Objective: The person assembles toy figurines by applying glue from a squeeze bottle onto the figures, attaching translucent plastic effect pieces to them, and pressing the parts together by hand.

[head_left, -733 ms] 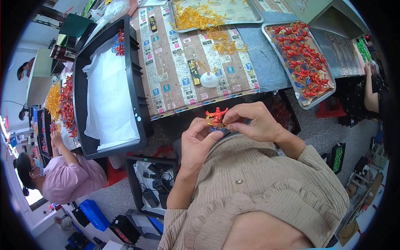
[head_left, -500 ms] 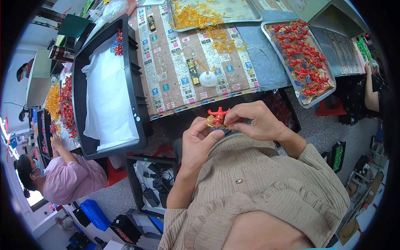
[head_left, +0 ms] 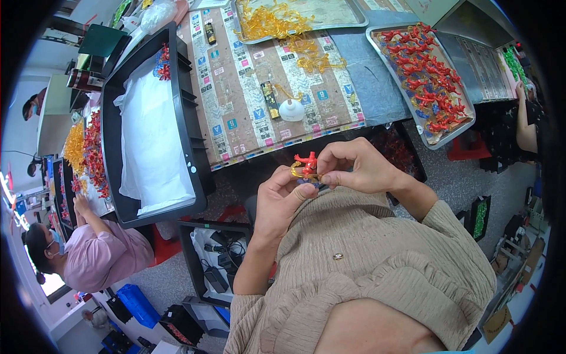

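Observation:
In front of my chest, just below the table's near edge, I hold a small red toy figure (head_left: 306,162) with a blue base. My left hand (head_left: 280,202) is closed round its lower part. A clear yellow plastic piece (head_left: 299,171) curves around the figure. The thumb and forefinger of my right hand (head_left: 358,167) pinch the right end of that yellow piece. The fingers cover part of the base. On the table beyond, a white squeeze bottle (head_left: 291,110) with a yellow tip stands beside a black-and-gold tube (head_left: 270,100).
Loose yellow pieces (head_left: 277,22) lie on and beside a metal tray (head_left: 336,17). Another tray (head_left: 469,120) at right holds many red figures. A black crate (head_left: 199,171) lined with white sheet stands left, holding a few figures. Co-workers (head_left: 106,253) sit at both sides.
My right fingers have shifted slightly on the yellow piece, which now shows more plainly across the figure. The figure has turned a little. My left hand keeps its grip.

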Available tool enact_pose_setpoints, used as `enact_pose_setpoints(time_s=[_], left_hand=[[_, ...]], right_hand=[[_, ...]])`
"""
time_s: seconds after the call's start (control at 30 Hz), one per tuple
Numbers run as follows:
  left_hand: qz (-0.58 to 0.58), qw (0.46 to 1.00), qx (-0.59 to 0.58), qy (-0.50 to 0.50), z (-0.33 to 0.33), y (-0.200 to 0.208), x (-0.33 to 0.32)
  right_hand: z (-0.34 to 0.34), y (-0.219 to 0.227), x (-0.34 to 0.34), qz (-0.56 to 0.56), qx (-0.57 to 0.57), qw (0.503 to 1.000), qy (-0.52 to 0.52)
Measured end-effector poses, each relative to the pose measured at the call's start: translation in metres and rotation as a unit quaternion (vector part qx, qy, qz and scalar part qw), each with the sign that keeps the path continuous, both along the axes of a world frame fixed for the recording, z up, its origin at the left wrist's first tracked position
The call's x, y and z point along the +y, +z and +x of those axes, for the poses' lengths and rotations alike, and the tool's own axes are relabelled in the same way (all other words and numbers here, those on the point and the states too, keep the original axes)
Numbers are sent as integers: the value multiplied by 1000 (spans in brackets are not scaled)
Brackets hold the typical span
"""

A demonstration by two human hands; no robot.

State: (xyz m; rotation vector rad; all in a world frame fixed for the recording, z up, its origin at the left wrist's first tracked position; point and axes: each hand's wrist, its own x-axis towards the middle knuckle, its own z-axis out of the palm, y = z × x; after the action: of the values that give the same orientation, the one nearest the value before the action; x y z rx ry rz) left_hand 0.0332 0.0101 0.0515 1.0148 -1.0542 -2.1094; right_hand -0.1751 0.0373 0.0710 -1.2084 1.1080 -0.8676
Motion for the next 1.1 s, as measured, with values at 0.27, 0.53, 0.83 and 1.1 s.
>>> enact_pose_setpoints(time_s=[0.27,0.53,0.83,1.1], left_hand=[[-27,999,-20,8,1,1,0],[-3,1000,3,24,0,1,1],[63,997,19,40,-2,3,5],[87,996,22,21,-2,4,4]], right_hand=[[3,4,4,-101,102,989,-21],[4,0,6,-76,64,995,-32],[3,-3,3,-33,6,999,-23],[-2,0,1,27,-36,999,-1]])
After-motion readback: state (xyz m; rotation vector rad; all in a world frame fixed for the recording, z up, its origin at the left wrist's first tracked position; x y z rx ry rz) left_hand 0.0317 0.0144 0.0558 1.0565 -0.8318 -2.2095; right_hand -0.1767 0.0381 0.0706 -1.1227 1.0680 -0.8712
